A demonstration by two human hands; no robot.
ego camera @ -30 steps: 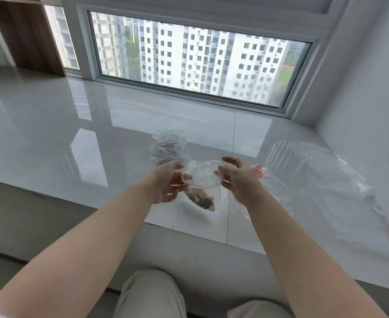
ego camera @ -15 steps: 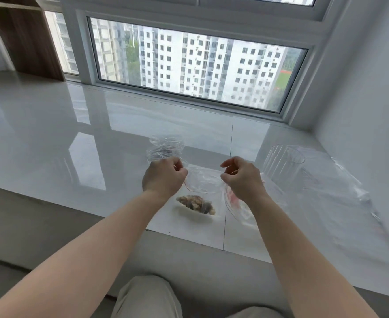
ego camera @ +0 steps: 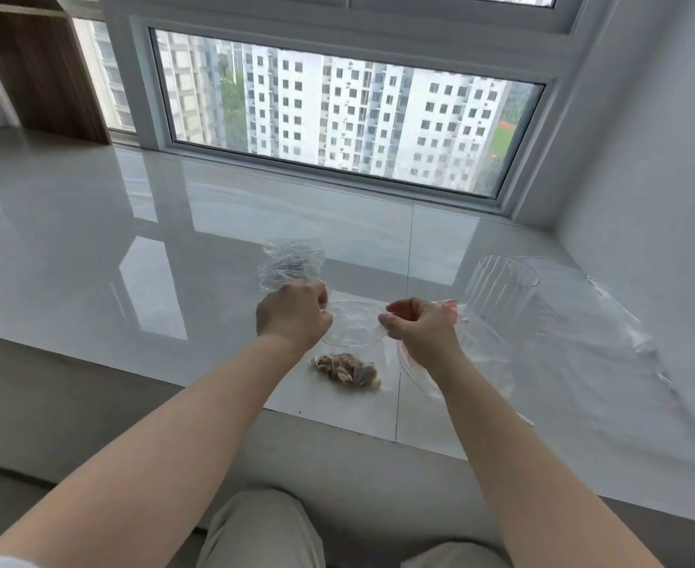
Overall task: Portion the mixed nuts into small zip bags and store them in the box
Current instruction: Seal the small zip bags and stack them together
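A small clear zip bag (ego camera: 352, 325) hangs between my hands with its mouth held wide, and a portion of mixed nuts (ego camera: 347, 371) sits in its bottom against the glossy tile. My left hand (ego camera: 292, 313) pinches the bag's left rim with curled fingers. At the right rim my right hand (ego camera: 419, 327) pinches the bag the same way. A crumpled clear bag (ego camera: 290, 264) with more nuts lies just behind my left hand.
A clear ribbed plastic cup (ego camera: 501, 291) stands to the right on the white tiled ledge (ego camera: 132, 239). More clear zip bags with red strips (ego camera: 481, 362) and a large plastic sheet (ego camera: 607, 334) lie at right. The window (ego camera: 337, 116) runs along the back, a wall at right.
Both hands lowered the bag from mid-air until its nut-filled bottom reached the tile. The hands turned knuckles-up and keep the mouth stretched open.
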